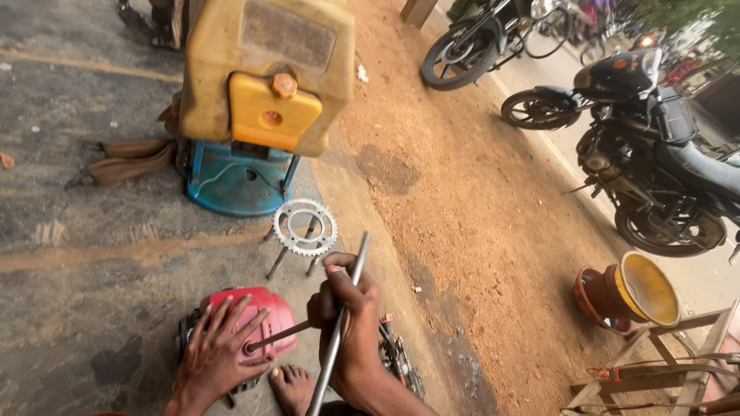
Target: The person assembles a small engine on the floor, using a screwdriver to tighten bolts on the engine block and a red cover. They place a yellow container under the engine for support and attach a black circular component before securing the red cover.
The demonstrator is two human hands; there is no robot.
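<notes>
Red engine cover point(258, 320) on the ground by the bare foot point(291, 385); left hand point(220, 350) spread flat, pinning it. Right hand point(347, 320) fisted round the long steel rod point(339, 335). Sprocket point(306, 227) just beyond. Best keep that palm pressing firmly, rod square.

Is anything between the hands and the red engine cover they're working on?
Nothing visible. The left hand lies flat on the red engine cover, and the right hand grips a metal rod just beside it.
</notes>
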